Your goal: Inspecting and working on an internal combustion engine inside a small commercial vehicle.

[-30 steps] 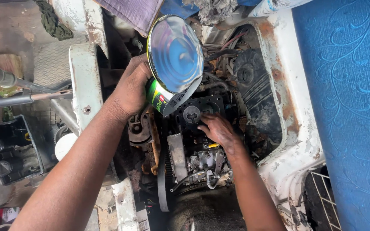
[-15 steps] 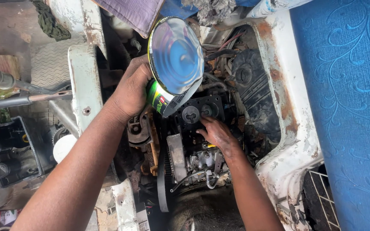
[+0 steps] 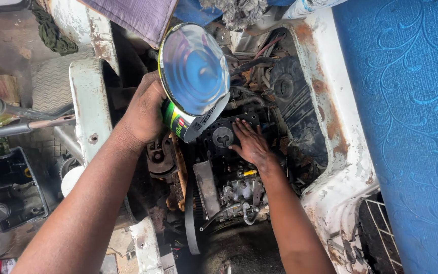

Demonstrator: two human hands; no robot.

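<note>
My left hand [image 3: 144, 112] grips a round metal can [image 3: 194, 76], tipped over so its shiny base faces me, above the engine. The can's green-labelled side points down toward a round filler opening [image 3: 222, 137] on the dark engine top. My right hand [image 3: 251, 143] lies flat on the engine cover just right of that opening, fingers spread and oily. Below the hands sit a grimy pump assembly [image 3: 239, 193] and a black belt [image 3: 191, 223].
A rusty white body frame [image 3: 338, 167] rings the engine bay. A blue patterned panel [image 3: 406, 127] fills the right side. On the left are a white pillar [image 3: 89, 109], a metal lever [image 3: 26, 125] and a black plastic tray [image 3: 11, 185]. A purple cloth [image 3: 138, 18] hangs at the top.
My right hand has slid up the engine cover toward the filler opening. The can stays tipped in my left hand, nearly in the same place.
</note>
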